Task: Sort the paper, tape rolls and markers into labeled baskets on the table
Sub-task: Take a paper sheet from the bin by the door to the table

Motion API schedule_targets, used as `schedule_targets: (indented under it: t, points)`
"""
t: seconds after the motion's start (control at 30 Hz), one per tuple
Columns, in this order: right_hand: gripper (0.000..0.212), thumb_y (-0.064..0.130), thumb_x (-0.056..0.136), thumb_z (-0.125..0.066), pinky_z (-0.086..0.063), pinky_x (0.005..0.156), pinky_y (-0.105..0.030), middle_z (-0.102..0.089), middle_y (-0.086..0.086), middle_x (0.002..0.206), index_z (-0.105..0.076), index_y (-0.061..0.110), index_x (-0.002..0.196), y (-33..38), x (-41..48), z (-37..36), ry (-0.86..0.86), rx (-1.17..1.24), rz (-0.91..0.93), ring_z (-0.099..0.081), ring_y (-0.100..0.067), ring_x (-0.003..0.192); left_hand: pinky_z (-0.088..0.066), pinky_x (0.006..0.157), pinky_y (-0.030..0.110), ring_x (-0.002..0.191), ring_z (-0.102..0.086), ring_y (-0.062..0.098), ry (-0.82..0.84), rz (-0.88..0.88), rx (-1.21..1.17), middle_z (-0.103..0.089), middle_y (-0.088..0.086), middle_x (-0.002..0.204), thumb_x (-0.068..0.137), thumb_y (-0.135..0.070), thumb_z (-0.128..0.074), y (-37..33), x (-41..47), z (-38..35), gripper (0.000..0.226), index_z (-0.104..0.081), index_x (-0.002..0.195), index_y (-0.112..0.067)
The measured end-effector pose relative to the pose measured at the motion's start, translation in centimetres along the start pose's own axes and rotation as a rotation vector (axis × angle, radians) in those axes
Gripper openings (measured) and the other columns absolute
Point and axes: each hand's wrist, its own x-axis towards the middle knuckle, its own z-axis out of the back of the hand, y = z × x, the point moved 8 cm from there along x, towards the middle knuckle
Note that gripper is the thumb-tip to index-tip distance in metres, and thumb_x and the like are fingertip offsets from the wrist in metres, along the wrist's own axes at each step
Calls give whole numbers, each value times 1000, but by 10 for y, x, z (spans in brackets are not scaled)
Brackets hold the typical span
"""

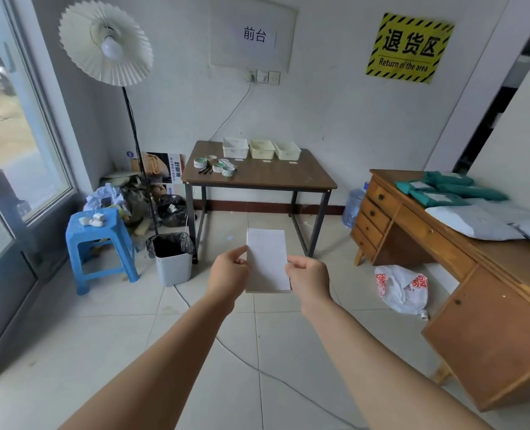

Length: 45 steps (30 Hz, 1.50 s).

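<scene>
Our left hand (229,268) and right hand (308,279) each pinch a side edge of a stack of white paper (267,260), holding it upright in the air above the tiled floor, well short of the table (276,176). On that table, three pale baskets (262,148) stand in a row along the back edge, and tape rolls (218,166) lie beside black markers (205,170) near the front left.
</scene>
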Motion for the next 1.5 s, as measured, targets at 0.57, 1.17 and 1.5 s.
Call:
schedule_targets:
  t: [0.57, 1.17, 1.5]
  points:
    - [33, 3, 92, -54, -43, 93, -22, -65, -6, 126, -65, 6, 123, 44, 239, -63, -14, -2, -12, -58, -21, 119, -41, 50, 24, 60, -46, 14, 49, -12, 9, -54, 4, 82, 94, -5, -37, -35, 253, -62, 50, -50, 139, -22]
    - [32, 4, 92, -55, -53, 93, -31, -66, -4, 126, -67, 10, 121, 70, 469, -118, -7, -11, -20, -61, -22, 111, -37, 55, 30, 60, -42, 18, 45, 6, 50, -50, 1, 65, 87, 1, -34, -68, 475, -125, 56, -52, 137, -18]
    - [32, 6, 92, -54, -53, 93, -32, -67, -1, 123, -69, 13, 119, 76, 618, -126, 36, -74, -18, -61, -18, 108, -38, 55, 29, 59, -44, 18, -7, 49, 33, -52, 0, 65, 88, 0, -36, -86, 597, -189, 55, -52, 137, -19]
